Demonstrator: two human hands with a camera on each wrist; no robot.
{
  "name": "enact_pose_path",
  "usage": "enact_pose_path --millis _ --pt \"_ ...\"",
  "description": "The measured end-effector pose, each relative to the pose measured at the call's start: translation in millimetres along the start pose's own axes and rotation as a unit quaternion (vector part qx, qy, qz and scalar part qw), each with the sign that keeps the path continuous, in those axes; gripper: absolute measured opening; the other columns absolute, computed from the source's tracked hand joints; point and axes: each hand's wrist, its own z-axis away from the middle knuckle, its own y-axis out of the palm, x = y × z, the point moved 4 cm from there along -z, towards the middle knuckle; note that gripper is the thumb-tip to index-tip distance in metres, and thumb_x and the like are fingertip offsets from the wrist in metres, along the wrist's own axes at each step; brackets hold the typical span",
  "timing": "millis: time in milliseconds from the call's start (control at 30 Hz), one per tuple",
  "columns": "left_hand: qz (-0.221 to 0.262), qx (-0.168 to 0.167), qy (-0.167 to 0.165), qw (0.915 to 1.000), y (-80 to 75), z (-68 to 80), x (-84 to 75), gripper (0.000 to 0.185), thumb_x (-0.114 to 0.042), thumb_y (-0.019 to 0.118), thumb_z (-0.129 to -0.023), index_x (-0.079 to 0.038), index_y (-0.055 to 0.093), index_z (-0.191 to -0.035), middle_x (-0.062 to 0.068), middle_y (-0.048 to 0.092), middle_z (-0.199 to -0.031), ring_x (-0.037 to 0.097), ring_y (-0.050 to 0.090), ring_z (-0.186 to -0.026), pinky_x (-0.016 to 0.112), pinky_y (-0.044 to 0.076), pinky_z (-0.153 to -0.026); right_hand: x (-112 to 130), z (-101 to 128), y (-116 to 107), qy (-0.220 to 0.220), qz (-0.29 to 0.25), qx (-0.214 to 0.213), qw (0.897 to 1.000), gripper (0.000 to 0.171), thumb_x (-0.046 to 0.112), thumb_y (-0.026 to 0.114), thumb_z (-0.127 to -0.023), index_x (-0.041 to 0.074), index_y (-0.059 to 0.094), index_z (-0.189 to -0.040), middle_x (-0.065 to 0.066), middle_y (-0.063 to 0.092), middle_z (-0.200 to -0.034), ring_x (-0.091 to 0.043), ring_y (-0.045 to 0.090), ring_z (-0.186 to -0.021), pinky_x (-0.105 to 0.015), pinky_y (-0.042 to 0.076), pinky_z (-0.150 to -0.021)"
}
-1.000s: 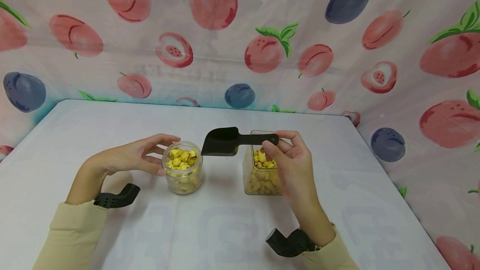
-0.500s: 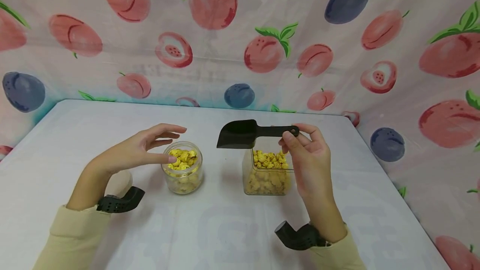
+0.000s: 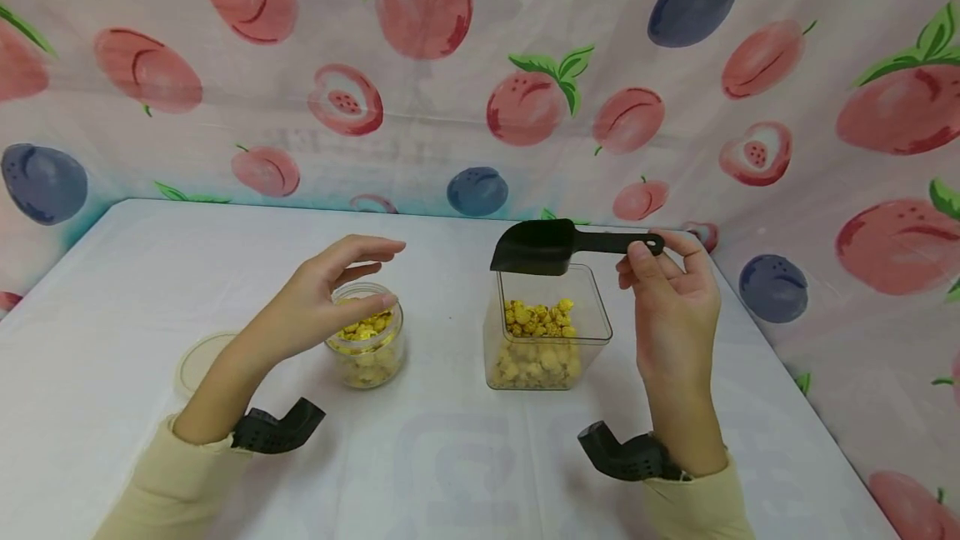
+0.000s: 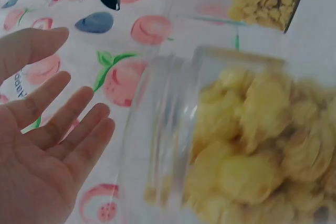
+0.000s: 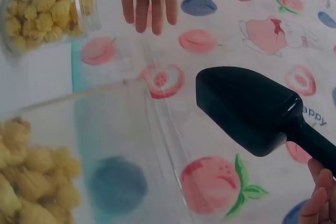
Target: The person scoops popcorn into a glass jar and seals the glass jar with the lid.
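Note:
My right hand (image 3: 670,286) pinches the handle of a black scoop (image 3: 542,245) and holds it level just above the far rim of a square clear container (image 3: 581,313) partly filled with yellow popcorn (image 3: 537,317). The scoop (image 5: 247,108) looks empty in the right wrist view. My left hand (image 3: 339,290) hovers with relaxed fingers over a small round glass jar (image 3: 367,354) full of the same popcorn, holding nothing. The left wrist view shows the jar (image 4: 220,145) close beside the open palm (image 4: 47,145).
A round clear lid (image 3: 197,361) lies on the white table (image 3: 450,457) left of the jar. Fruit-printed cloth walls (image 3: 480,82) close the table at the back and right side.
My right hand carried the scoop up and to the right, from beside the jar to above the square container. My left hand lifted off the jar and moved right over it, uncovering the lid.

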Motion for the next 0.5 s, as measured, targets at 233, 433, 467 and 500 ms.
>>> enact_pose_path --millis 233,433,467,500 --pt "-0.005 -0.032 0.033 0.9990 22.5 -5.5 -6.0 0.055 -0.005 0.068 -0.083 -0.011 0.047 -0.133 0.000 0.049 -0.133 0.011 0.046 -0.122 0.025 0.041 -0.103 9.7 -7.1 -10.1 -0.068 -0.044 0.008 0.997 0.028 -0.008 0.064 -0.082 -0.005 0.054 -0.107 -0.011 0.066 -0.076 -0.020 0.058 -0.065 -0.024 0.049 -0.062" --pt "-0.030 -0.062 0.098 0.9928 45.6 -9.0 -13.5 0.056 -0.001 0.069 -0.081 -0.004 0.047 -0.132 0.007 0.050 -0.131 0.021 0.049 -0.121 0.032 0.043 -0.101 14.5 -9.3 -12.4 -0.128 0.019 0.013 0.991 0.029 -0.010 0.066 -0.079 -0.004 0.060 -0.107 -0.008 0.064 -0.073 -0.017 0.057 -0.063 -0.023 0.048 -0.061" --pt "-0.028 -0.062 0.102 0.9925 49.4 -9.6 -14.6 0.056 -0.001 0.069 -0.081 -0.004 0.047 -0.132 0.008 0.050 -0.131 0.021 0.049 -0.121 0.032 0.044 -0.101 14.7 -9.0 -12.2 -0.135 0.043 0.011 0.990 0.029 -0.009 0.066 -0.079 -0.003 0.061 -0.107 -0.007 0.064 -0.072 -0.017 0.056 -0.064 -0.023 0.047 -0.061" --pt "-0.023 -0.062 0.104 0.9924 53.1 -10.1 -15.6 0.056 -0.001 0.069 -0.081 -0.003 0.047 -0.132 0.008 0.050 -0.131 0.022 0.049 -0.121 0.032 0.044 -0.101 14.6 -8.6 -11.9 -0.142 0.061 0.014 0.988 0.029 -0.009 0.066 -0.079 -0.002 0.062 -0.107 -0.006 0.065 -0.072 -0.016 0.055 -0.064 -0.022 0.047 -0.061"
